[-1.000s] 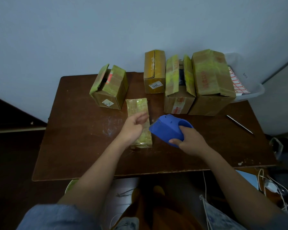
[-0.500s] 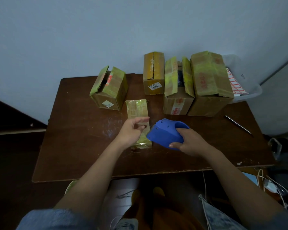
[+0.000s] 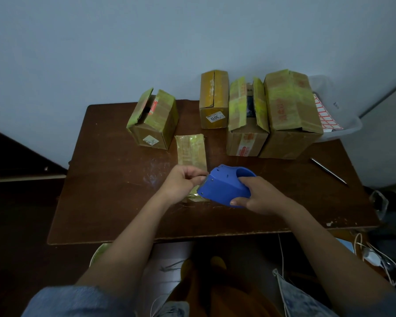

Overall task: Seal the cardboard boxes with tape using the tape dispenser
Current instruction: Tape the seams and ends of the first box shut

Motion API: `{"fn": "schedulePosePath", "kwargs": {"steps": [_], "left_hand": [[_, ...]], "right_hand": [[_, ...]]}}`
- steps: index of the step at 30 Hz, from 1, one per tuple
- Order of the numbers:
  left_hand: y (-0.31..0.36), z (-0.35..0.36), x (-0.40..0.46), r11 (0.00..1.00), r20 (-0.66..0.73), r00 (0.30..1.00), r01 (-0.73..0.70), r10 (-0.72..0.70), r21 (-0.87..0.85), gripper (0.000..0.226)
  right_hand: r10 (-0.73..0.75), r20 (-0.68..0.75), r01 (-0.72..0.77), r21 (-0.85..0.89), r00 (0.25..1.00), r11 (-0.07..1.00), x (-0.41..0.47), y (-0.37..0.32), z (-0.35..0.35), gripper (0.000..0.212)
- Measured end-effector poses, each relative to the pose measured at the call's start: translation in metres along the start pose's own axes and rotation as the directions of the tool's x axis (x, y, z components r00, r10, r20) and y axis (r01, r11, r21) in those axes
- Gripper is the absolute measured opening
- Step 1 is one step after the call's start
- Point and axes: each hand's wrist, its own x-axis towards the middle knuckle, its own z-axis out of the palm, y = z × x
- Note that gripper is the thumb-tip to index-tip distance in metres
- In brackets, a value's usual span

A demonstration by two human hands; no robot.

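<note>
Low in the middle of the frame: right hand (image 3: 260, 195) wrapped around the blue tape dispenser (image 3: 224, 187), held just above the brown table (image 3: 105, 202). Just left of it, left hand (image 3: 181, 185) with fingers curled at the dispenser's front edge, apparently pinching tape there; hard to tell. Under both, a flat taped box (image 3: 191, 151). Farther back, near the wall, four cardboard boxes (image 3: 290, 113) in a row, two with flaps open.

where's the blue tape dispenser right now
In the head view, the blue plastic tape dispenser is held in the right hand above the brown wooden table, beside the flat taped cardboard box.
</note>
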Motion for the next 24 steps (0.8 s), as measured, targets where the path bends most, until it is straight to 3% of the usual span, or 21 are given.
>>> {"fn": "schedulePosePath", "kwargs": {"steps": [6,14,17,24], "left_hand": [[-0.002,0.003,-0.001,0.999,-0.168,0.986,-0.001,0.009,0.046,0.015],[-0.001,0.002,-0.001,0.994,-0.281,0.959,0.07,-0.043,0.085,0.018],[-0.004,-0.009,-0.003,0.995,-0.3,0.952,0.085,-0.066,0.051,0.017],[-0.012,-0.011,-0.008,0.995,-0.338,0.936,0.099,-0.094,-0.003,0.014]], "right_hand": [[-0.006,0.027,0.006,0.004,1.0,1.0,0.0,-0.007,-0.002,0.068],[-0.013,0.085,0.011,0.024,0.996,1.0,0.002,-0.008,-0.006,0.064],[0.029,0.085,-0.03,0.008,0.996,1.0,0.002,-0.004,-0.009,0.082],[0.065,0.177,-0.064,-0.014,0.982,0.998,0.01,0.001,-0.008,0.06]]}}
